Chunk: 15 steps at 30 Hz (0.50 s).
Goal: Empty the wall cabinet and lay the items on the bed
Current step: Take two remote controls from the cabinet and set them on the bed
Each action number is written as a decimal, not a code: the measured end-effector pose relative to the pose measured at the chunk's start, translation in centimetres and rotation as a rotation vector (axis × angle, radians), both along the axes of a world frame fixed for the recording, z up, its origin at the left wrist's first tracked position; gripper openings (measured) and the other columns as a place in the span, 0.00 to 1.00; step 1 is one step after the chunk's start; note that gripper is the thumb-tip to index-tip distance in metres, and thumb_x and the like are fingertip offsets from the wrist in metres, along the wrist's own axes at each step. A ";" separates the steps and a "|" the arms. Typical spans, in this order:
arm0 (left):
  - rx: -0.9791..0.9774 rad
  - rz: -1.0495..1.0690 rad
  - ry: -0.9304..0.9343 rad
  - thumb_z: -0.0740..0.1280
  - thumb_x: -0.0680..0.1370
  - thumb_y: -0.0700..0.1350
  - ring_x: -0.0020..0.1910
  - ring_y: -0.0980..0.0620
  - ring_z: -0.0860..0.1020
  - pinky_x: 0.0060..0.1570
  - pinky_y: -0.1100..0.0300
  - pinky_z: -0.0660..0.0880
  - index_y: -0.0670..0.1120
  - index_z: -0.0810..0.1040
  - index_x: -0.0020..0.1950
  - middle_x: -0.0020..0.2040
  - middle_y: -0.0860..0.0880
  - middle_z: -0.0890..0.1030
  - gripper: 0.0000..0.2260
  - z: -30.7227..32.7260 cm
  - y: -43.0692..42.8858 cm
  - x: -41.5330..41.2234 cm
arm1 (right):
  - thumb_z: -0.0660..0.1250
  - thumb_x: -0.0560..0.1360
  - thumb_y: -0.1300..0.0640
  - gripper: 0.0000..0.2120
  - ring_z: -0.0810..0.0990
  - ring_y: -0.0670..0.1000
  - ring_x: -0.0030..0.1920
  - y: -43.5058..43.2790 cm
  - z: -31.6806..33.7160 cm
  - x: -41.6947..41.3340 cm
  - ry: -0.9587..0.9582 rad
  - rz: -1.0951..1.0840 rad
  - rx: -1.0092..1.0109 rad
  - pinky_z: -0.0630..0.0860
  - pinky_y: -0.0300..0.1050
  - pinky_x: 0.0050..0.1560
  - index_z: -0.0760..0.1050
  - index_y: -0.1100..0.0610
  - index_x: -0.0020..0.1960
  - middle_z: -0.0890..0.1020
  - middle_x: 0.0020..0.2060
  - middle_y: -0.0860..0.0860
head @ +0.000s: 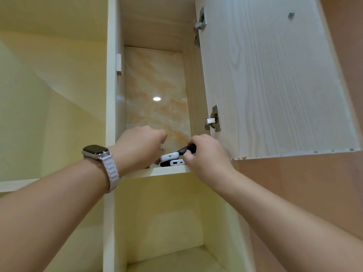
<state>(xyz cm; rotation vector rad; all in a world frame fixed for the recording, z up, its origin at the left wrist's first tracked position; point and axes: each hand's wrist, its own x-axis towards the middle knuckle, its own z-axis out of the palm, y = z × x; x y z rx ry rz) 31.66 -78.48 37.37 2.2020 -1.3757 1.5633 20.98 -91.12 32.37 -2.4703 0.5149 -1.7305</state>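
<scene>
The wall cabinet [153, 22] is open above me, with a marble-patterned back panel. On its bottom shelf [169, 170] lies a small pile of devices: a white rounded one [170, 156], a white power bank [177, 162] and a black one [164, 164] beneath. My right hand [206, 154] reaches in from the right and pinches a slim black device [187, 149], tilted up off the pile. My left hand [140, 146], a watch on its wrist, is curled inside the cabinet on the left; what its fingers touch is hidden.
The cabinet door [275, 79] hangs open to the right on two metal hinges [213, 119]. An open niche [169, 222] sits below the shelf, and cream-coloured shelving [53, 95] stands to the left. A pinkish wall [314, 183] is on the right.
</scene>
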 end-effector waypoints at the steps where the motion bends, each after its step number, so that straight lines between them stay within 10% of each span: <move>1: -0.026 -0.023 -0.012 0.59 0.77 0.46 0.39 0.44 0.74 0.28 0.58 0.60 0.49 0.74 0.54 0.37 0.49 0.73 0.08 -0.1 0.3 -0.2 | 0.63 0.75 0.56 0.08 0.77 0.54 0.47 0.0 -0.6 -0.2 -0.043 0.023 -0.028 0.75 0.49 0.45 0.78 0.58 0.51 0.77 0.48 0.51; 15: -0.537 -0.509 -0.091 0.67 0.70 0.42 0.23 0.47 0.68 0.24 0.62 0.64 0.43 0.80 0.45 0.27 0.49 0.78 0.06 -6.8 4.0 -1.6 | 0.77 0.68 0.61 0.12 0.73 0.43 0.44 0.2 -7.6 -3.3 -0.483 0.204 -0.131 0.65 0.22 0.46 0.75 0.59 0.47 0.79 0.45 0.50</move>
